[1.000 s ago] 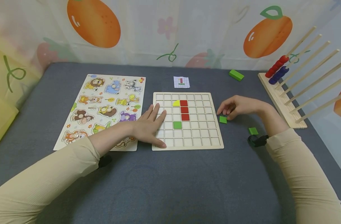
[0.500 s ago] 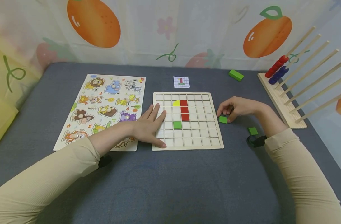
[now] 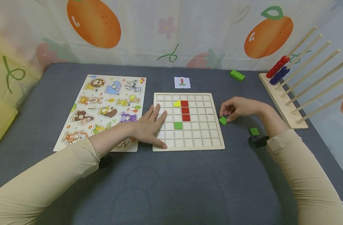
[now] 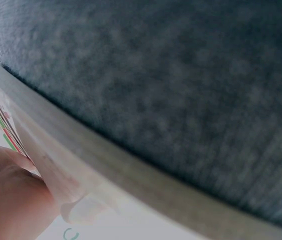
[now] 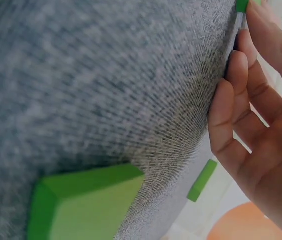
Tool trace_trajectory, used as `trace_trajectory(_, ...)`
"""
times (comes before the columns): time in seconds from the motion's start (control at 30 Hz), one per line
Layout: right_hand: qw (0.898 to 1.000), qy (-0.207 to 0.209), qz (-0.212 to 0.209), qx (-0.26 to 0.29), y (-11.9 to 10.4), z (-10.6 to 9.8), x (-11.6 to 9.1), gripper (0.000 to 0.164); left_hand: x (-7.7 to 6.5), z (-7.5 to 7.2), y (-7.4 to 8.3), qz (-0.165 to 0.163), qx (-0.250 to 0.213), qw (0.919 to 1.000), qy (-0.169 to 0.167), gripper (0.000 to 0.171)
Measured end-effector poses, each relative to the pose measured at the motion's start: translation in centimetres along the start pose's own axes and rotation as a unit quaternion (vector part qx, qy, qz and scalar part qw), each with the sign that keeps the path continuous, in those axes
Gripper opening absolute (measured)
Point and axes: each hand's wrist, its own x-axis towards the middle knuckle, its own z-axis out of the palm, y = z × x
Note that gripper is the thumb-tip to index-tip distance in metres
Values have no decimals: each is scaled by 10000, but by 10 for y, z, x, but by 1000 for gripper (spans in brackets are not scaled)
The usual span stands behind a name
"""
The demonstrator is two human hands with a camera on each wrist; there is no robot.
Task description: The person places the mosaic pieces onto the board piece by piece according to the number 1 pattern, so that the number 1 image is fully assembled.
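My left hand point(image 3: 149, 126), fingers spread and straight, rests on the left edge of the wooden grid board point(image 3: 199, 148). On the board lie a yellow piece point(image 3: 177, 103), a column of red squares point(image 3: 185, 110) and a green square point(image 3: 178, 125). Just past the board's right edge, my right hand point(image 3: 237, 108) pinches a small green block point(image 3: 222, 120) between thumb and index finger, its other fingers curled. In the right wrist view that block point(image 5: 242, 5) shows only at the top edge. Another green block point(image 3: 254, 131) lies by the right wrist.
An animal peg puzzle point(image 3: 104, 103) lies left, partly under my left forearm. Behind the board sits a small pattern card point(image 3: 182, 82). A longer green block point(image 3: 237, 75) lies at the back right, near a peg stand point(image 3: 284, 101) with red and blue beads.
The green block at my right fingertips has turned and tilted, shifting slightly toward the board. My right hand has barely moved, and the left hand stays still.
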Motion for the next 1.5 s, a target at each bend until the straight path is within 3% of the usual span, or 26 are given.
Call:
trace_trajectory(0.37,9981,201,6,-578,-1,2,4,23,-2,-1,0,-38,-11,10000,-47,119)
trace_trajectory(0.8,9931,1005,136,-582,-11,-1,5,16,-1,-1,1,-30,-8,10000,-19,120)
trace_trajectory(1.1,9926,1021,-174,-631,-24,1,8,16,-3,-2,3,-44,5,10000,-35,120)
trace_trajectory(1.5,9842,1556,-578,-609,-51,18,16,14,-4,-2,3,-80,15,10000,-26,120)
